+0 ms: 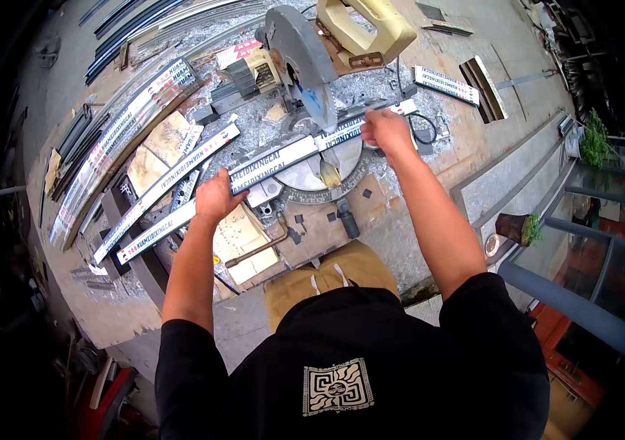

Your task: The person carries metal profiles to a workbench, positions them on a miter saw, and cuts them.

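Note:
A long profile strip (pixel 272 163) in white printed film lies across the round base (pixel 299 183) of a miter saw (pixel 299 59). My left hand (pixel 215 198) is closed around the strip left of the base, with the thumb on its near side. Right of the blade, my right hand (pixel 388 134) has its fingers curled on a printed profile piece (pixel 342 135), partly hiding it. At the blade's lower edge, the left strip and right piece show a small step between them. The saw's pale yellow handle (pixel 393 37) stands at the top, held by neither hand.
Another printed strip (pixel 169 187) lies left of my left hand, beyond it a stack of film-wrapped profiles (pixel 118 150). Metal shavings cover the bench. A short printed piece (pixel 446 85) lies at right. Near the front edge are a board (pixel 254 257) and a wrench-like tool (pixel 257 249).

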Motion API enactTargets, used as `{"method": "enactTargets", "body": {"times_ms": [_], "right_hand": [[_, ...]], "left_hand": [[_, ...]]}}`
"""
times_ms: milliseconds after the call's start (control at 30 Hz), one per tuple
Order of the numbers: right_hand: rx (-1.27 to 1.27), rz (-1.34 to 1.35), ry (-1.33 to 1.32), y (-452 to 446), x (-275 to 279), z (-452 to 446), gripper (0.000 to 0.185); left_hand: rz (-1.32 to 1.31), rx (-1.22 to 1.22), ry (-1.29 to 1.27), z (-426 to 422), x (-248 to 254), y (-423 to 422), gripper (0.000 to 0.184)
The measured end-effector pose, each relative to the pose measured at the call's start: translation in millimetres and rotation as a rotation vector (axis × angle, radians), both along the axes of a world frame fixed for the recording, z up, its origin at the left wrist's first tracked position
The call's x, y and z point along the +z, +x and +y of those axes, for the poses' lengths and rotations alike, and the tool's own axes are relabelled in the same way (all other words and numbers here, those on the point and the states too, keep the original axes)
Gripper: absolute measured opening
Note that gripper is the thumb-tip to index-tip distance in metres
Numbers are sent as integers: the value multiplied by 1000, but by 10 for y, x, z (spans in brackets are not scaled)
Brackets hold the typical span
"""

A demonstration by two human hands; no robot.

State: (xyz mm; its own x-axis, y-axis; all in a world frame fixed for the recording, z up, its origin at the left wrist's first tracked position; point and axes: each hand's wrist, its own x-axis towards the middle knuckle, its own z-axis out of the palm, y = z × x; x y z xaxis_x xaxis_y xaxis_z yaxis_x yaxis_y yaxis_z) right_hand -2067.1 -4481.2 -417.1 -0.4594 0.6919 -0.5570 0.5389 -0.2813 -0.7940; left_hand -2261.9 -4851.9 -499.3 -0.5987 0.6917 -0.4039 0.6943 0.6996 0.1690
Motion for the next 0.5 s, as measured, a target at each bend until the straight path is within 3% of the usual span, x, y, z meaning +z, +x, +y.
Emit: {"method": "enactTargets", "body": {"times_ms": [67, 133, 267, 500], "right_hand": [[42, -99, -138, 98, -439, -515, 34], [282, -109, -324, 108, -738, -943, 60], [232, -86, -403, -256, -1041, -1346, 66], [213, -231, -500, -525, -1127, -1306, 55]], "left_hand": [[9, 3, 24, 4, -2, -5, 62], [-19, -1, 36, -12, 1, -10, 61], [-6, 1, 54, -10, -6, -10, 60], [-9, 10, 60, -35, -74, -14, 59]]}}
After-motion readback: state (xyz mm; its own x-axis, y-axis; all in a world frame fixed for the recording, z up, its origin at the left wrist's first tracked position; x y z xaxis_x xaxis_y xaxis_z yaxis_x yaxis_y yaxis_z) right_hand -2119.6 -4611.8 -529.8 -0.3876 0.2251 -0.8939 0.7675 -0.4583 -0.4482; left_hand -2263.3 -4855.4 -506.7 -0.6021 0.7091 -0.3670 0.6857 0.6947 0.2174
